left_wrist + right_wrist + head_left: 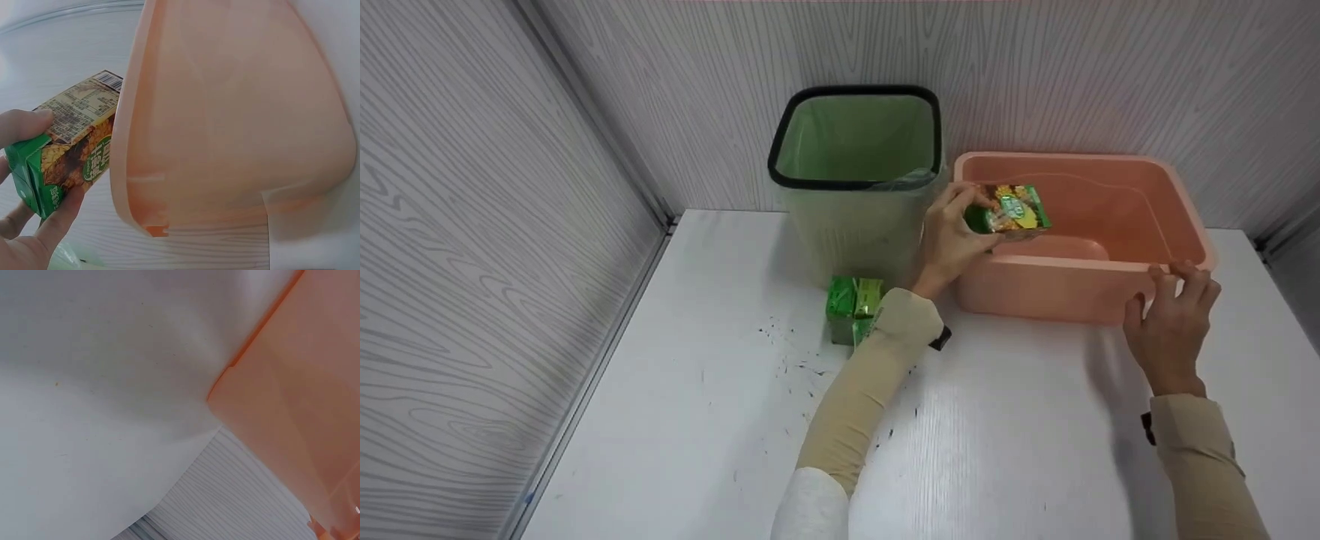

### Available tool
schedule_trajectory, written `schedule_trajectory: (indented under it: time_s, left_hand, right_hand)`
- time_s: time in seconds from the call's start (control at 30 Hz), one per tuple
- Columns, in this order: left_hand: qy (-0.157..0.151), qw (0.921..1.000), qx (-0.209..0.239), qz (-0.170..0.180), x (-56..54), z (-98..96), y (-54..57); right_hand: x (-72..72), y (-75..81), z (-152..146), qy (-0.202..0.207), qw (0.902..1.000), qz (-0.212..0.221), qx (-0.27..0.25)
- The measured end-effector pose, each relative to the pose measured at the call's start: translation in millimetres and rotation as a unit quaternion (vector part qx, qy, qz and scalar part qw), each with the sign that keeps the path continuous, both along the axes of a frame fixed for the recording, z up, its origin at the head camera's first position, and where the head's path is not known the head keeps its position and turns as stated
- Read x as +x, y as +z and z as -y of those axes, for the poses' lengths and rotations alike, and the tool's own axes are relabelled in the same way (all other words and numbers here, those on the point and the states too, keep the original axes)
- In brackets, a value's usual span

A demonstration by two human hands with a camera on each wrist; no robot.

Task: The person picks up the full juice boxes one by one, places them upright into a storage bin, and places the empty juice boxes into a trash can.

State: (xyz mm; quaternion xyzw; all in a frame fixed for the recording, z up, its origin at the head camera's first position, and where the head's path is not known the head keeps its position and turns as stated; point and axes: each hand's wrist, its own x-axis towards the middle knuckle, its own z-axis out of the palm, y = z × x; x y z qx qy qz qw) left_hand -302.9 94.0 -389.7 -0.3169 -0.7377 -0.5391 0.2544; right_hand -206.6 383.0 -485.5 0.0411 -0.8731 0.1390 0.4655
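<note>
My left hand (952, 234) grips one end of a small drink carton (1018, 208), green at the end with yellow and brown pictures. The carton is over the near left rim of a pink plastic tub (1046, 289). In the left wrist view thumb and fingers pinch the carton (79, 126) from both sides, and it overlaps the edge of the tub (225, 112). Over at the tub's near right corner, my right hand (1174, 326) holds the rim, fingertips bent over it. The right wrist view shows the tub's outer wall (287, 399), with the hand out of sight.
A pale green bin (855, 225) with a black rim and clear liner stands left of the tub. Several green cartons (841, 296) stand before it, partly behind my left sleeve. Dark specks dot the white table (720, 420). Grey wood-grain walls (682, 67) stand behind and left.
</note>
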Motion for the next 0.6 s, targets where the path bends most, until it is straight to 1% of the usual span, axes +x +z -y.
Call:
schedule_trajectory:
  time_s: [0.17, 0.23, 0.4, 0.53, 0.6]
  left_hand:
    - [-0.008, 0.999, -0.031, 0.031, -1.7, -9.4, -0.2]
    - [-0.003, 0.9983, -0.045, 0.037, -2.7, -13.7, -0.9]
    - [0.01, 0.9969, -0.069, 0.036, -6.2, -24.9, -5.4]
    - [0.018, 0.9962, -0.081, 0.024, -9.9, -34.1, -12.4]
    - [0.022, 0.9952, -0.092, 0.028, -11.1, -37.7, -16.4]
  right_hand:
    - [-0.3, 0.7, -1, -0.001, 0.9999, -0.009, -0.008]
    - [0.2, 0.6, -1, -0.005, 0.9999, -0.011, -0.011]
    - [1.5, -0.8, -2, -0.013, 0.9998, -0.008, -0.01]
    - [2.4, -1.1, -4, -0.017, 0.9998, -0.003, -0.009]
    - [3.6, -1.8, -5, -0.018, 0.9998, 0.0, -0.008]
